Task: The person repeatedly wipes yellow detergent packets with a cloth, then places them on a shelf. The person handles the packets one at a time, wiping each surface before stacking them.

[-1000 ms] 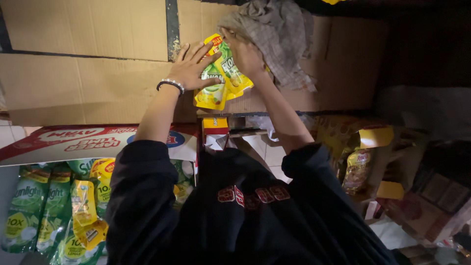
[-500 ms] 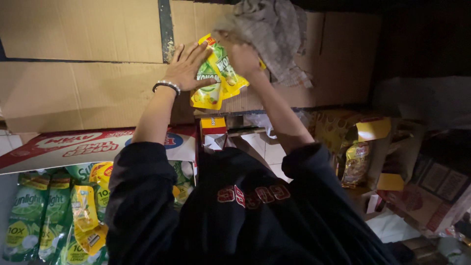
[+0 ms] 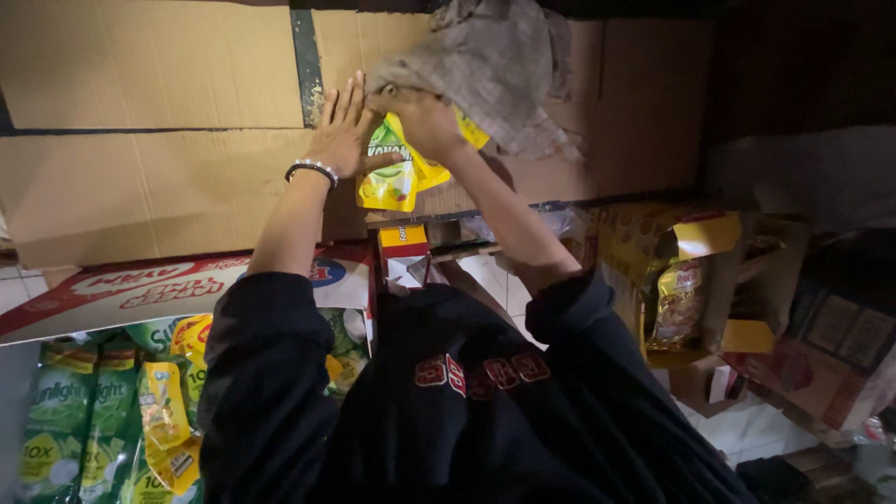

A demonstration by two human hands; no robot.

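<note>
The right hand (image 3: 425,117) pinched yellow-and-green plastic refill pouches (image 3: 397,173) at upper centre, now tucked higher beneath a grey crumpled cloth (image 3: 495,70) than a second before. The left hand (image 3: 341,135), fingers spread, pressed flat against the brown cardboard box (image 3: 168,149) beside them.

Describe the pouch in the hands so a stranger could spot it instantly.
Start at the big brown cardboard boxes stacked along the top. Against them, under the grey crumpled cloth, the left hand and right hand press a yellow-green plastic pouch. It is the only pouch up there; the other green pouches sit at lower left.
</note>
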